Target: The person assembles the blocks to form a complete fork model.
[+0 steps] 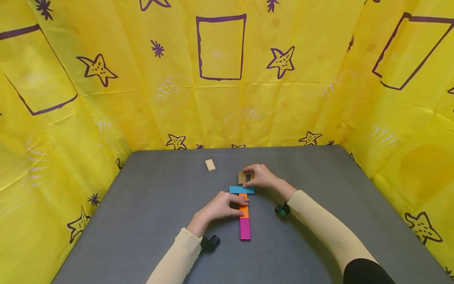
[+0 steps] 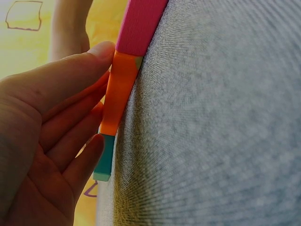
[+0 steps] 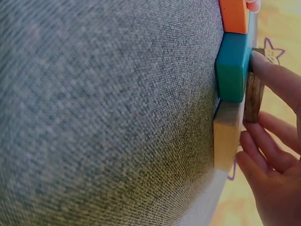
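Observation:
The left hand (image 1: pixel 222 205) rests its fingertips on an orange block (image 2: pixel 117 94); in the left wrist view the thumb touches where it meets a magenta block (image 1: pixel 245 229). Crosswise at the orange block's far end lies a blue block (image 1: pixel 234 190). Just beyond it, the right hand (image 1: pixel 261 176) pinches a dark brown wooden block (image 3: pixel 254 99) by its ends, thumb at the near end and fingers at the far end. A lighter wooden block (image 3: pixel 227 136) stands beside it, partly hidden by the right hand in the head view.
A pale wooden block (image 1: pixel 210 165) lies apart, near the back of the grey table (image 1: pixel 159 205). Yellow patterned cloth (image 1: pixel 220 102) surrounds the back and sides of the table.

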### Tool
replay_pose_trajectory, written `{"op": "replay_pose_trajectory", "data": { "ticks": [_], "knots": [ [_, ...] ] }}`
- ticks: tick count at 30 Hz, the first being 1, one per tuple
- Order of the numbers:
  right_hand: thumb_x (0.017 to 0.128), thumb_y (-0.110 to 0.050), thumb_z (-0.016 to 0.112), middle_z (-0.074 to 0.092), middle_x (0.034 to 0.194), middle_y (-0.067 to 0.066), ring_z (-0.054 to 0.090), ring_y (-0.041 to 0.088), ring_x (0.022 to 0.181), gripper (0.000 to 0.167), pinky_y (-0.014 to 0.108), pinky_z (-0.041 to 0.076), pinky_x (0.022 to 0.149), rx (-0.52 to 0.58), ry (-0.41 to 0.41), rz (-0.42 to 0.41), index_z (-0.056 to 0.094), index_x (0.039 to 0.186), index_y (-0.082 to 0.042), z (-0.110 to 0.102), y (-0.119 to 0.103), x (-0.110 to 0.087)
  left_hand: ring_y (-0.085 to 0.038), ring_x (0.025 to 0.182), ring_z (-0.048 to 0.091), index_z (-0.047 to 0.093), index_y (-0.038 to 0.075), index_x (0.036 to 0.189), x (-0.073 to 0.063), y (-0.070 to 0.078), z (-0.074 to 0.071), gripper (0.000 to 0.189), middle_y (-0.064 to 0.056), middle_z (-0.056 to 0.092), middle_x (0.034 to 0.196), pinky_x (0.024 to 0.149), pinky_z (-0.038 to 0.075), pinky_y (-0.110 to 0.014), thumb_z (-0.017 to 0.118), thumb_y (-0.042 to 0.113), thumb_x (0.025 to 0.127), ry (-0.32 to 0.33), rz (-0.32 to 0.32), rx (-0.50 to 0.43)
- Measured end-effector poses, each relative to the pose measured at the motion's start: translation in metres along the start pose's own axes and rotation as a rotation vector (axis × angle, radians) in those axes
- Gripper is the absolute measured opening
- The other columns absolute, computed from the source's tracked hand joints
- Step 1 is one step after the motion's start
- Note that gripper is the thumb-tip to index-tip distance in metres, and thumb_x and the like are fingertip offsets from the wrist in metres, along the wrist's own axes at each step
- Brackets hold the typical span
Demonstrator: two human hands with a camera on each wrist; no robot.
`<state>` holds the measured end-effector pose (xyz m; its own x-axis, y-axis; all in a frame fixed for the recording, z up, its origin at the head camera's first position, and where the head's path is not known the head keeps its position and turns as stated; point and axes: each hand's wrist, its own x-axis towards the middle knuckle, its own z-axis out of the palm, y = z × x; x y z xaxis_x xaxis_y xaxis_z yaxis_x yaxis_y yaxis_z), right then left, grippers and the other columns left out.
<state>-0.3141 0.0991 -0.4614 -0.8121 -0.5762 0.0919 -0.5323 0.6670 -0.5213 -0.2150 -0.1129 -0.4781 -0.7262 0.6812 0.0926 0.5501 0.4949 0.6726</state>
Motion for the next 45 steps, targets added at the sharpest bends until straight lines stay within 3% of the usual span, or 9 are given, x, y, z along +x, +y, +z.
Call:
{"op": "replay_pose_trajectory", "data": {
  "ticks": [25, 45],
  "knots": [
    [0.071, -0.039, 0.082, 0.068, 0.116, 0.007, 0.060, 0.021, 0.104, 0.059, 0.039, 0.050, 0.092, 0.004, -0.031, 0.002, 0.066, 0.119, -0.008, 0.0004, 0.0013, 0.0030, 0.000, 0.115, 0.056, 0.069, 0.023, 0.118, -0.0003, 0.0003, -0.0006, 0.037, 0.019, 0.064, 0.118, 0.098, 0.046, -0.025, 0.074, 0.032, 0.082, -0.019, -0.037, -0.014],
    [0.075, -0.037, 0.080, 0.067, 0.119, 0.005, 0.058, 0.021, 0.107, 0.055, 0.040, 0.046, 0.097, 0.020, -0.107, 0.009, 0.066, 0.121, -0.010, -0.0017, 0.0080, 0.0084, 0.000, 0.115, 0.056, 0.070, 0.023, 0.117, 0.0007, -0.0018, 0.0005, 0.037, 0.018, 0.065, 0.117, 0.098, 0.045, -0.024, 0.074, 0.034, 0.082, -0.004, -0.013, 0.001]
  ]
}}
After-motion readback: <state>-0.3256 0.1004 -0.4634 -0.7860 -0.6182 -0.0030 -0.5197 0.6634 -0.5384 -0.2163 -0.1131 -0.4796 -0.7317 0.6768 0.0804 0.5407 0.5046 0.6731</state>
